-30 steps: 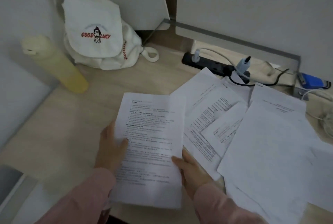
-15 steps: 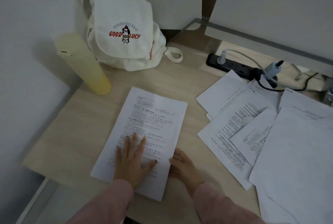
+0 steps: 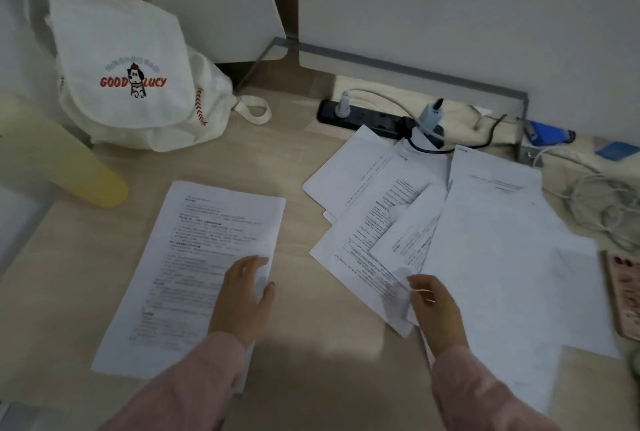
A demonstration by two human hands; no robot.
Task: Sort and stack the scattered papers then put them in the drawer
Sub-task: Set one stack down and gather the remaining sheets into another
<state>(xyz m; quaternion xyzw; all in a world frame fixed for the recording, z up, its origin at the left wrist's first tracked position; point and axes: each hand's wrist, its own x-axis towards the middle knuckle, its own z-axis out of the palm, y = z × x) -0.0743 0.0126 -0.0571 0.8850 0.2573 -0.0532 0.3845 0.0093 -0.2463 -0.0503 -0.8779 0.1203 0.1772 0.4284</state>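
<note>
The left hand [image 3: 242,295] lies flat and relaxed, fingers nearly straight, on the near right part of a printed sheet [image 3: 204,257]. The sheet is a smooth white rectangle, slightly askew on the pale wood-grain desk [image 3: 298,167]. The right hand [image 3: 433,313] touches the near corner of the pile [image 3: 485,250], loose white papers fanned and overlapping beyond its fingertips. Blur hides whether it grips one. Far beyond the left hand slumps a soft cream canvas bag [image 3: 131,84], and off to that hand's left stands a yellow cylindrical bottle [image 3: 90,177]. Past the pile runs a black power strip [image 3: 360,117].
</note>
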